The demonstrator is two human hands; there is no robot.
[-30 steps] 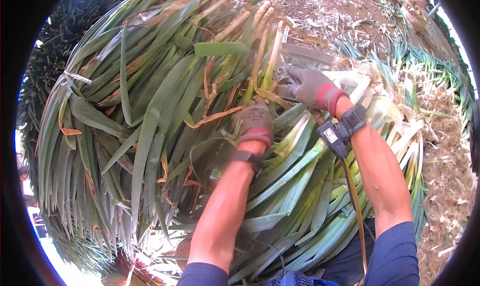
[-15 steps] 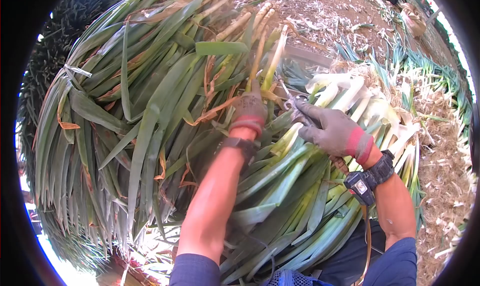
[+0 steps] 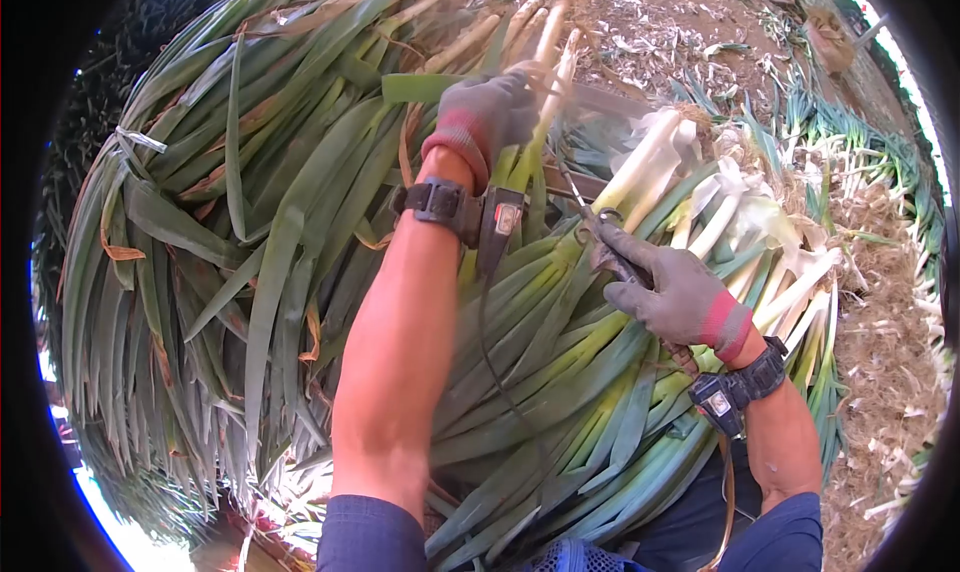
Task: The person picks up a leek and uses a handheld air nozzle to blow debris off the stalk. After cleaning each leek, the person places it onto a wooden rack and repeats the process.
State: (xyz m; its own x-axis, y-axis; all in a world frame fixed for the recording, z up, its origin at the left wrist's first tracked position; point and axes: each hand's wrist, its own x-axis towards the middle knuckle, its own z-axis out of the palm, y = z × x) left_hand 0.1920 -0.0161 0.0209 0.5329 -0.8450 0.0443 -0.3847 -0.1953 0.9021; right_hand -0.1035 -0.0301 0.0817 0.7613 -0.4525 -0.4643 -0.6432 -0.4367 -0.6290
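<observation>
My left hand (image 3: 490, 117), in a grey glove with a red cuff, is beside the pale leek stalks (image 3: 553, 87) at the upper middle. Its fingers are blurred, so their grip cannot be made out. Lower and to the right, my right hand (image 3: 668, 284), gloved alike, is closed round a dark-handled tool (image 3: 612, 247) with a thin metal nozzle. The nozzle points up and left toward the stalks. Just beyond this hand lie peeled white leeks (image 3: 643, 167), and long green leaves (image 3: 560, 362) spread below both hands.
A large pile of leeks with leaves (image 3: 230, 222) fills the left side, with a white tie (image 3: 140, 140) at its edge. Leaf scraps cover the ground (image 3: 660, 22) at the top. More leeks (image 3: 860, 157) lie along the right. A hose (image 3: 729, 512) hangs below my right wrist.
My left hand has moved up and slightly left along the stalks. My right hand, still round the tool, has shifted slightly down. A peeled white leek now shows more clearly beyond it.
</observation>
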